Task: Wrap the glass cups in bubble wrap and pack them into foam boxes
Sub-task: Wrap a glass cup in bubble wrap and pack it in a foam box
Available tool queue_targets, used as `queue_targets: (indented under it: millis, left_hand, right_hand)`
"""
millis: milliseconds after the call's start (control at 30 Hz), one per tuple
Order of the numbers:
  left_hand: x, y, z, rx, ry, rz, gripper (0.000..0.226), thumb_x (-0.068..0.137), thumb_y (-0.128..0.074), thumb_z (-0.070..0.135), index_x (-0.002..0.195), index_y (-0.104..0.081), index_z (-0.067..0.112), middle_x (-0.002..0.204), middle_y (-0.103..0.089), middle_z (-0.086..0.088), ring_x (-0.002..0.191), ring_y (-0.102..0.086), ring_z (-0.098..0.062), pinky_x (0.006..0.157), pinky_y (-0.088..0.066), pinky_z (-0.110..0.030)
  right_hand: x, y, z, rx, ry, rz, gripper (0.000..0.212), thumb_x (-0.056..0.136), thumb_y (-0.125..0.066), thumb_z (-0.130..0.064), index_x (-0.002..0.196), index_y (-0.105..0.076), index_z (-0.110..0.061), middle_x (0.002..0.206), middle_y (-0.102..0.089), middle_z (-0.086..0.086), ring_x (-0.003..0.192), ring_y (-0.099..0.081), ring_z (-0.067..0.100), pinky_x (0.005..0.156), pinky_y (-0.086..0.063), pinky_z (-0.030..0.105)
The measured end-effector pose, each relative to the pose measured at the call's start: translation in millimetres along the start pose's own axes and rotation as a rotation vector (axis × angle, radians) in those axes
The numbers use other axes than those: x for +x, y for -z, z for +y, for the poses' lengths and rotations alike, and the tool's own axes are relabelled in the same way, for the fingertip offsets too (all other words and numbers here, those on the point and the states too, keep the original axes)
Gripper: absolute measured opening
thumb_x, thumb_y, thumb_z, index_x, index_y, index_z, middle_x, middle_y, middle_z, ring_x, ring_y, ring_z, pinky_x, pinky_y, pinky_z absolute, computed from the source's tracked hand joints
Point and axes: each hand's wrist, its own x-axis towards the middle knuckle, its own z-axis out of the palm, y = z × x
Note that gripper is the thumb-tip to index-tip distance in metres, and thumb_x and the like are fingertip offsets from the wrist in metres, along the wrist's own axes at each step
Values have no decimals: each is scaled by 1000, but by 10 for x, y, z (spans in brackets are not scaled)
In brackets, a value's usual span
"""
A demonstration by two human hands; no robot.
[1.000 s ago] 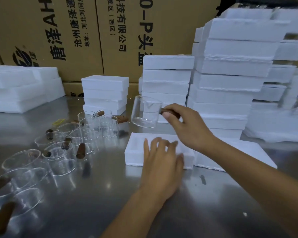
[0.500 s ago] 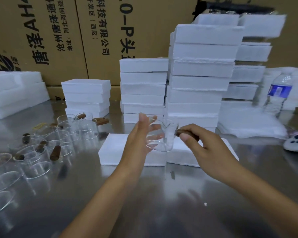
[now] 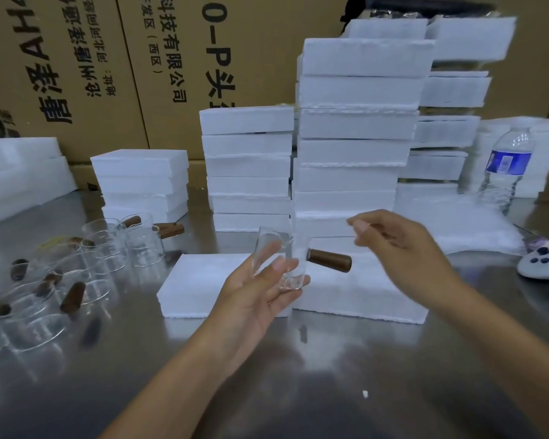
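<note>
My left hand [image 3: 260,289] holds a clear glass cup [image 3: 282,258] by its body above the steel table, the cup's brown wooden handle [image 3: 329,260] sticking out to the right. My right hand [image 3: 400,245] hovers just right of and above the handle, fingers loosely curled, holding nothing. Under both hands lie two flat white foam boxes [image 3: 203,286] side by side. Several more glass cups with brown handles [image 3: 86,267] stand on the left of the table.
Tall stacks of white foam boxes [image 3: 355,128] rise behind the hands, with lower stacks [image 3: 140,182] to the left. A water bottle [image 3: 504,169] and a white controller [image 3: 542,267] sit at the right. Cardboard cartons [image 3: 76,58] form the back wall.
My right hand let go of the wooden handle and moved up and right. My left hand left the foam box, rose, and now holds the cup alone.
</note>
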Motion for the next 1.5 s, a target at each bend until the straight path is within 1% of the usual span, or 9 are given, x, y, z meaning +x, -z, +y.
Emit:
queue_targets:
  millis: [167,400,633,867,1000,1133,1333,1400,1500]
  left_hand:
    - [60,82,14,-106,-15,7,95,32,-96,33,119,-62,15,107,-70,-14,98,-68,-36,81,-57,-34]
    - [163,192,63,-106,-89,30,101,20,-96,42,114,-67,16,105,-72,-12,96,-69,-34,75,-59,-34]
    - [194,192,33,-112,-87,31,100,18,-97,39,111,-68,13,105,-71,-15,96,-68,-38,75,-59,-37]
    - [217,196,28,-82,-42,64,103,12,-96,39,108,-69,17,103,-72,-13,93,-69,-37,70,-60,-36]
    - [207,197,11,-88,-48,69,101,20,-97,38,114,-67,14,106,-71,-15,95,-69,-38,71,-59,-35]
    - [171,198,-24,-134,-62,67,56,56,-83,28,109,-70,13,111,-66,-21,95,-69,-36,74,-59,-35]
    - [131,143,7,-111,-86,102,86,38,-95,36,115,-65,14,110,-69,-15,97,-69,-34,77,-58,-33]
    - [106,146,16,-133,-93,106,79,48,-90,37,118,-63,14,110,-69,-13,97,-69,-33,79,-58,-33]
    - [77,145,72,-139,-91,97,62,61,-80,35,117,-63,18,115,-68,-12,98,-69,-30,79,-58,-32]
  right_hand:
    - [332,392,588,-228,-237,250,11,89,-57,-22,84,-64,-29,90,-67,-5,78,-59,9,62,-39,21]
    - [451,515,1261,-650,-427,102,47,95,-49,-23,140,-40,-16,144,-43,10,132,-37,31,110,-29,46]
    - [569,331,1342,-942,-434,197,48,94,-49,-35,138,-43,-16,131,-51,12,121,-42,33,96,-34,43]
    - [604,257,1376,-1198,-380,247,19,93,-50,-22,102,-64,-14,100,-60,8,103,-49,28,83,-33,36]
    - [588,270,1386,-1059,-340,351,25,95,-51,-30,97,-67,-11,94,-64,10,98,-51,30,80,-33,38]
    - [528,282,1336,-713,-348,546,27,94,-52,-30,94,-66,-7,98,-66,14,101,-50,34,79,-38,40]
    - [340,229,1097,-330,-363,802,29,94,-51,-32,93,-64,-6,113,-57,14,111,-45,30,89,-38,42]
    - [332,263,890,-166,-352,860,28,94,-50,-33,91,-62,-8,106,-60,11,103,-52,25,92,-42,41]
    - [315,283,441,9,-264,878,25,93,-51,-35,81,-59,-15,81,-62,-1,78,-55,14,73,-44,25]
